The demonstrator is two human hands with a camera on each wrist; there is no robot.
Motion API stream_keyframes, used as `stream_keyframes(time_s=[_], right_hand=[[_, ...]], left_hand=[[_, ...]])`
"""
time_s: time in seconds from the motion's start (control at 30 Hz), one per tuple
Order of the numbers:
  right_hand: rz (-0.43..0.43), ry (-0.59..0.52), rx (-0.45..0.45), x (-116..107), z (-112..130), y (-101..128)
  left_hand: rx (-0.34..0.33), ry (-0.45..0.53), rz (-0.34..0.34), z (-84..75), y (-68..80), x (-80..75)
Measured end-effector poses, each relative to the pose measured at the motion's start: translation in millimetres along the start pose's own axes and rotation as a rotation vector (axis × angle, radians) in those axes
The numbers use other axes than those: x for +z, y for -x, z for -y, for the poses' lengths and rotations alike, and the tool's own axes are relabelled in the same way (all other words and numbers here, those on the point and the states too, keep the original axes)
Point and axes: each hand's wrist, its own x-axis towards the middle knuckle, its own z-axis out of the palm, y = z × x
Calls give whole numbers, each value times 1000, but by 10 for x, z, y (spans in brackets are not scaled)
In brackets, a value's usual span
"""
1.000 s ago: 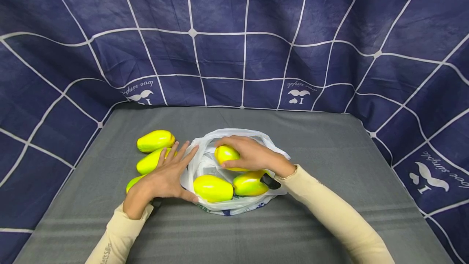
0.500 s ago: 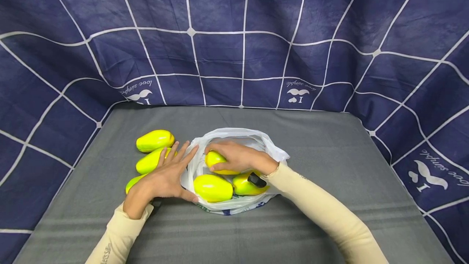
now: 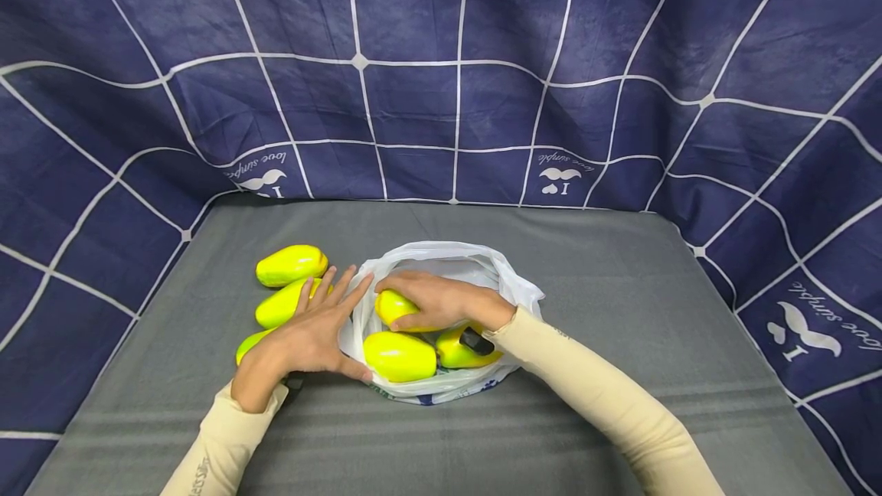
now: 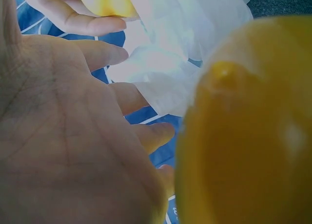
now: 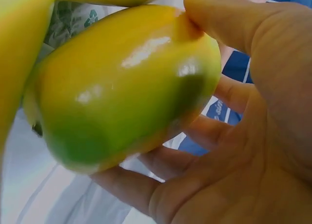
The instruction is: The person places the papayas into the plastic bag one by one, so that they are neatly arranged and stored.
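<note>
Mango (image 3: pixel 394 307) in the grip of the right hand (image 3: pixel 441 301), now lower and farther left inside the plastic bag (image 3: pixel 513 288) than half a second ago; judged to be nearly set down beside the two mangoes (image 3: pixel 400 356) already lying there. Left hand (image 3: pixel 311 335), fingers straight and spread, has not moved and presses the bag's left rim open. Three more mangoes (image 3: pixel 292 264) lie just left of the bag, toward the left edge of the grey table (image 3: pixel 620 289). Open room extends to the table's right and near edges; the draped blue cloth (image 3: pixel 441 60) bounds the far edge.
</note>
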Motion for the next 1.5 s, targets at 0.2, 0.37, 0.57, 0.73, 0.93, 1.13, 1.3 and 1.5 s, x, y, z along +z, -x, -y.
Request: stream_keyframes(time_s=[0.2,0.37,0.57,0.73,0.93,1.13,1.3,1.5], right_hand=[[5,-30,-13,-12,-5,19],[1,-44,-18,-14,-8,23],[2,-46,-16,-18,-14,27],[4,-19,-46,-26,-17,27],[4,12,-78,-11,-13,5],[-6,31,-87,18,-8,-17],[-6,37,-84,31,-7,-21],[-14,29,-80,33,-18,-11]], left_hand=[[4,-4,0,10,-1,8],[0,-4,4,10,-4,13],[-1,-2,-1,0,3,3],[-5,-6,1,-9,3,-9],[-2,-8,-1,-9,5,-6],[-7,-14,8,3,10,10],[0,-14,4,3,9,15],[3,-19,3,2,-10,23]])
